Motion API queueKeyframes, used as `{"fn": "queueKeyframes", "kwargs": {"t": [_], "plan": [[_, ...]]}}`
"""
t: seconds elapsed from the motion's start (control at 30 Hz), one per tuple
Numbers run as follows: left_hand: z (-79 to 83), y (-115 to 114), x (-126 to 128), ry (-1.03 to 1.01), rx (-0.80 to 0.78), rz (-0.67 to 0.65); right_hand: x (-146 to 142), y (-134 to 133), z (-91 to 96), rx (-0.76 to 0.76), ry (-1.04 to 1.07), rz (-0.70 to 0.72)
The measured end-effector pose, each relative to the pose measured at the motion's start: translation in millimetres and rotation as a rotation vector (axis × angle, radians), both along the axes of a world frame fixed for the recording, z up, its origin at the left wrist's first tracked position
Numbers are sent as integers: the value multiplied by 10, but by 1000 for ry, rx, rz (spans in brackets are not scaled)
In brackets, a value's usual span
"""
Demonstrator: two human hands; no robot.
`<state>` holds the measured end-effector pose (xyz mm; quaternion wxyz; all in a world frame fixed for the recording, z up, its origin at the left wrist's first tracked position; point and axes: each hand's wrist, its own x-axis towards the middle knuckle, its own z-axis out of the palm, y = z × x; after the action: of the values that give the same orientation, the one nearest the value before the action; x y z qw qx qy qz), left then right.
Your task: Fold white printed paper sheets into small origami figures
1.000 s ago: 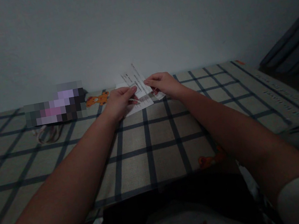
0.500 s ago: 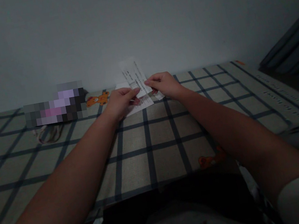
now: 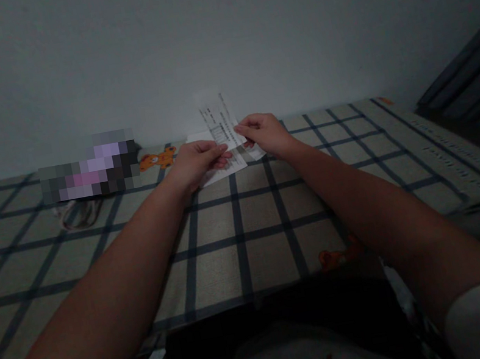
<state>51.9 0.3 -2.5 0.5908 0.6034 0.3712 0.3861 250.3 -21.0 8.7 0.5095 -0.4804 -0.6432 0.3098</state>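
A small printed paper slip (image 3: 220, 126) stands upright, pinched at its lower edge between both hands. My left hand (image 3: 196, 161) grips its lower left with thumb and fingers closed. On its lower right, my right hand (image 3: 260, 132) pinches it the same way. Beneath them a second white sheet (image 3: 225, 169) lies flat on the checked bedsheet (image 3: 238, 223), and a small white scrap (image 3: 256, 153) sits under my right hand.
A blurred purple and dark object (image 3: 88, 166) lies at the back left beside an orange bear print (image 3: 157, 159). A looped cord (image 3: 79, 213) rests in front of it. The wall (image 3: 215, 41) rises right behind the bed. Dark bedding (image 3: 471, 70) sits at the right.
The slip has been raised from a slant to nearly upright, and my two hands have closed in toward each other at its lower edge.
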Motion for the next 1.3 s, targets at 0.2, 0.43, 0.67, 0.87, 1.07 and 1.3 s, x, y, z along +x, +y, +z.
{"fn": "queueKeyframes", "kwargs": {"t": [0.2,0.43,0.67,0.87,1.07,1.3], "plan": [[-61,51,14,-105,52,58,-43,-67,58,-76,36,8],[-76,115,4,-159,211,192,1,10,-51,-143,100,177],[-40,55,9,-137,169,124,6,48,-61,-157,253,220],[3,0,35,-199,125,92,-11,45,-62,-188,359,234],[2,-11,5,-226,125,45,-24,27,-30,-167,313,195],[-32,44,18,-195,52,-10,-17,19,-28,57,148,46]]}}
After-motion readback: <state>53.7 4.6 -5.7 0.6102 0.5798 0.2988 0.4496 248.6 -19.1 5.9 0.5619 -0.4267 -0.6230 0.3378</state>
